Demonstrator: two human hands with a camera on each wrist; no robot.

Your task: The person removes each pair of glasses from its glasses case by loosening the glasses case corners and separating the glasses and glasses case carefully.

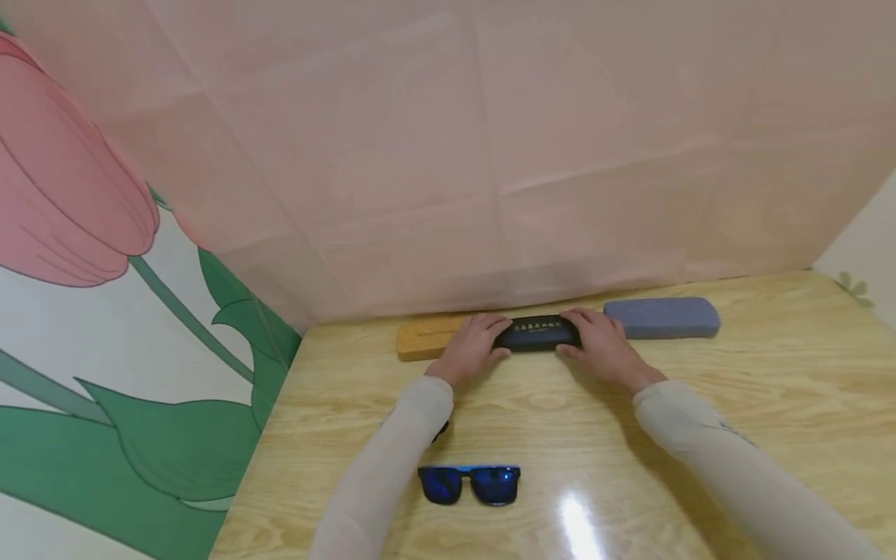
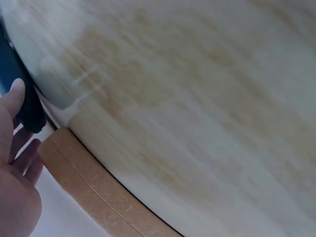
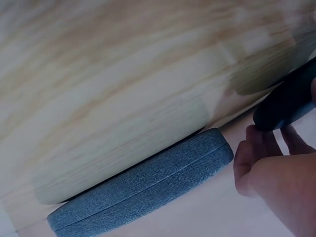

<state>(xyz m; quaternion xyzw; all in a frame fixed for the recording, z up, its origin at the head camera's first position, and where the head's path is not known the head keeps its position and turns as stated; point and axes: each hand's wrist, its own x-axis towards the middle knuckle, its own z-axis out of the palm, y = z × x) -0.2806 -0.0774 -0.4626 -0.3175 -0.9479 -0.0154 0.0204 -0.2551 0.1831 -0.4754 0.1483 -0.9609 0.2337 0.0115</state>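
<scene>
A dark glasses case [image 1: 537, 334] with gold lettering lies lengthwise near the back of the table. My left hand [image 1: 470, 348] grips its left end, thumb at the front and fingers over the top and behind. At the other end my right hand [image 1: 603, 347] holds it the same way. In the left wrist view the thumb presses on the dark case [image 2: 29, 106]; the right wrist view shows fingers at the case's [image 3: 281, 106] rounded end. An orange-tan case [image 1: 424, 340] sits left of it, partly behind my left hand. To the right is a blue-grey fabric case [image 1: 663, 319].
Sunglasses [image 1: 469, 484] with blue lenses lie nearer on the wooden table [image 1: 560, 435]. A small black object [image 1: 441, 432] shows beside the left sleeve, mostly hidden. A pink cloth [image 1: 490, 155] hangs behind the table, and a tulip-patterned wall [image 1: 140, 373] stands at left.
</scene>
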